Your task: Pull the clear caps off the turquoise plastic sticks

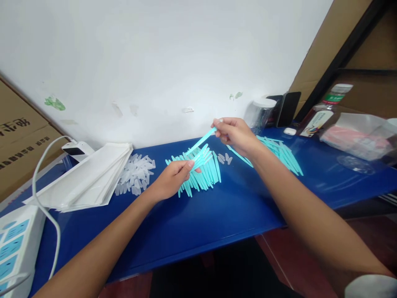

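My left hand point(175, 179) is closed around several slim turquoise plastic sticks point(203, 156), fanned out past the thumb. Pinched by its upper end in my right hand point(234, 134) is a single turquoise stick point(201, 140), slanting down to the left above the left hand's bunch. Below lies a pile of turquoise sticks point(201, 180) on the blue table point(235, 215). Just right of it are a few small translucent pieces point(225, 158). Another heap of turquoise sticks point(283, 155) lies beyond my right forearm, which hides part of it.
Small translucent pieces point(136, 174) are heaped at left, beside white paper sleeves point(87, 182). A power strip point(21, 244) and white cable point(34, 182) occupy the left edge. Back right hold a lidded jar point(262, 111), a dark bottle point(322, 111) and a plastic bag point(359, 136).
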A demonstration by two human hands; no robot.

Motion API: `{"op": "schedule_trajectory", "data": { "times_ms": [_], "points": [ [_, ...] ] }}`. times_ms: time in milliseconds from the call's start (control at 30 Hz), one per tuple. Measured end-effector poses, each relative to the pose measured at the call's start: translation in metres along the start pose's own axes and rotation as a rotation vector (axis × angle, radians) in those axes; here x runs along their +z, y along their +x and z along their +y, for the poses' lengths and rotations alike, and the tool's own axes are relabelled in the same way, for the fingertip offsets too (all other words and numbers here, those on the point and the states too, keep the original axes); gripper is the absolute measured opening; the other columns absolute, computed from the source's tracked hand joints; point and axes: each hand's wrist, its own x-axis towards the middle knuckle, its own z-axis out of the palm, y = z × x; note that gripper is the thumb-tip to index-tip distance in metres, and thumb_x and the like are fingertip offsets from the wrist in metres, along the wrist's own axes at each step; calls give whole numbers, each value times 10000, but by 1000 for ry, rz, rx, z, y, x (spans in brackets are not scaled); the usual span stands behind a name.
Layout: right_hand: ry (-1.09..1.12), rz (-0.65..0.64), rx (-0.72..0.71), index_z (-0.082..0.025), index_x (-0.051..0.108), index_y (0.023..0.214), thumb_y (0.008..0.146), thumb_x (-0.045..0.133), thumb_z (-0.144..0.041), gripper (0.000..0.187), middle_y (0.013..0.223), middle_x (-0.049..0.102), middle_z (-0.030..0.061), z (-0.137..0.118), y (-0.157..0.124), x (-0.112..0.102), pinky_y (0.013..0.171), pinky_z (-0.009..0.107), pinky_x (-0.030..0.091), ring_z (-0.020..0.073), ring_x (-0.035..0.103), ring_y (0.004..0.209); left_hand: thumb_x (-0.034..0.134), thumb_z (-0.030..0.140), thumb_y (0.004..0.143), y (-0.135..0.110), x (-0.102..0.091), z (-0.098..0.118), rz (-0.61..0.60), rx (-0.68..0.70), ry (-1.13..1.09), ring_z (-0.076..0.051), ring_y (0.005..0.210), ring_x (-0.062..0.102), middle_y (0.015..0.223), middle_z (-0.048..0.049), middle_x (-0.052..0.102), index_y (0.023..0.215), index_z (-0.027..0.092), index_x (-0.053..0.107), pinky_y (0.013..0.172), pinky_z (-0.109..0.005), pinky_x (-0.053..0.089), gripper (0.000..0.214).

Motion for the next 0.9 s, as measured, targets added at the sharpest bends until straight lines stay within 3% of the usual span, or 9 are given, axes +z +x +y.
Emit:
{"op": "schedule_trajectory", "data": {
  "times_ms": [167, 367, 600, 900],
  "points": [
    [-18, -15, -36, -144, 715, 813, 890, 809, -454, 333, 631, 587, 0, -2, 3, -11, 438, 232, 214, 61, 353, 486, 445, 675, 1011, 3, -3, -2, 97, 12, -70, -93, 500, 239, 627, 57, 300, 1073, 139, 731, 453, -232, 212, 610],
    [-172, -144, -60, -160, 724, 841, 888, 790, -500, 349, 685, 689, 28, 7, -4, 6, 447, 240, 263, 78, 392, 503, 468, 702, 988, 7, -1, -5, 231, 27, -132, -89, 479, 228, 593, 75, 282, 990, 148, 696, 448, -229, 204, 598],
    [-140, -180, -46, -173, 714, 857, 866, 786, -561, 395, 736, 732, 42, 9, -6, 12, 435, 250, 265, 84, 405, 497, 431, 705, 1001, 10, -2, -11, 396, 80, -22, -117, 507, 331, 556, 57, 392, 847, 190, 601, 490, -244, 317, 564],
    [-158, -209, 24, -162, 736, 852, 881, 781, -510, 353, 766, 765, 68, 20, -15, 34, 416, 230, 311, 81, 450, 498, 379, 511, 1091, 5, -4, -2, 440, 170, 200, -131, 554, 488, 607, 13, 575, 719, 183, 583, 601, -271, 389, 536]
  ]
}}
